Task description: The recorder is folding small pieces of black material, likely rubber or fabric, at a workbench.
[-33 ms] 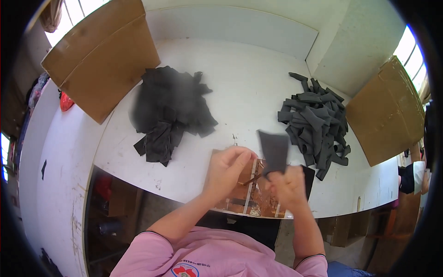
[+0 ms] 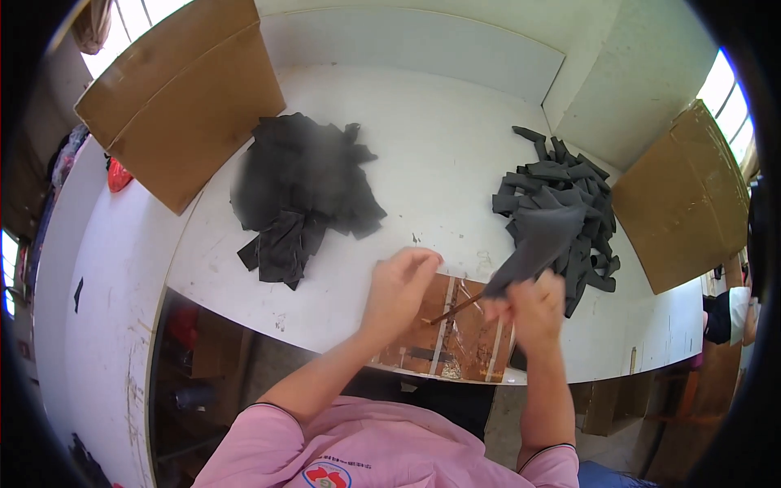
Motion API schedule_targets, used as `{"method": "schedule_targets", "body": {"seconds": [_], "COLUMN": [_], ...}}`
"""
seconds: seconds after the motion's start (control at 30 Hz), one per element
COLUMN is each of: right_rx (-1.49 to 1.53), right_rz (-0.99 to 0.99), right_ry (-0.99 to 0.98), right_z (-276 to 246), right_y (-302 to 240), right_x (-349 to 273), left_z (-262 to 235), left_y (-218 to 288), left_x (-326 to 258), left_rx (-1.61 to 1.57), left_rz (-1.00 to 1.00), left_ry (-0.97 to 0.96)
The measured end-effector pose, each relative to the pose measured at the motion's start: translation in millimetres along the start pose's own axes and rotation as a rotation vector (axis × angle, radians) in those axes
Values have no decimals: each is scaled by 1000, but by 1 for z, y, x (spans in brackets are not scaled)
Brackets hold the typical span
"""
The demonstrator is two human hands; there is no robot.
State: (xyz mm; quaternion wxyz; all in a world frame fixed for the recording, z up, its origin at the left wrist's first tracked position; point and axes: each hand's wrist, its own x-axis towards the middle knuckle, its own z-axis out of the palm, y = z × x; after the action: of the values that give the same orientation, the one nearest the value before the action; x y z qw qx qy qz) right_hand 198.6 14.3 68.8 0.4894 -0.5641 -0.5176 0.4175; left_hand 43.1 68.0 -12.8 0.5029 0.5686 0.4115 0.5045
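My right hand is closed on a dark grey fabric piece, smeared by motion. The piece points up and right, in front of the right-hand pile of rolled or tube-like dark strips. From a brown board at the table's front edge, a thin brown stick slants up toward the held fabric; whether the fabric touches it is unclear. Over the board's left part, my left hand has its fingers curled and thumb pressed in, with nothing visible in them. Left of it lies a heap of flat dark fabric.
A cardboard panel stands at the back left, another cardboard panel at the right. Both piles rest on the white table, whose curved front edge is before me. A low white wall closes the back.
My right hand has moved right and slightly up, and the fabric in it now leans right toward the strip pile. More of the stick shows. My left hand has shifted slightly up, its fingers curled in.
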Motion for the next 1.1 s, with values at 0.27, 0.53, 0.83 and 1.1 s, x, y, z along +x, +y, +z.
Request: {"method": "schedule_targets", "body": {"seconds": [0.27,0.53,0.83,1.1], "right_rx": [72,128,902,1014], "right_rz": [18,255,596,429], "right_ry": [235,-106,-120,32], "right_z": [-11,45,86,101], "right_y": [66,92,80,78], "right_x": [-5,-68,-40,-38], "left_z": [-27,-41,-59,-51], "left_y": [-79,-66,14,10], "left_x": [90,59,-57,-86], "left_rx": [1195,869,826,-378], "left_rz": [134,652,900,-325], "left_ry": [347,31,-450,114]}}
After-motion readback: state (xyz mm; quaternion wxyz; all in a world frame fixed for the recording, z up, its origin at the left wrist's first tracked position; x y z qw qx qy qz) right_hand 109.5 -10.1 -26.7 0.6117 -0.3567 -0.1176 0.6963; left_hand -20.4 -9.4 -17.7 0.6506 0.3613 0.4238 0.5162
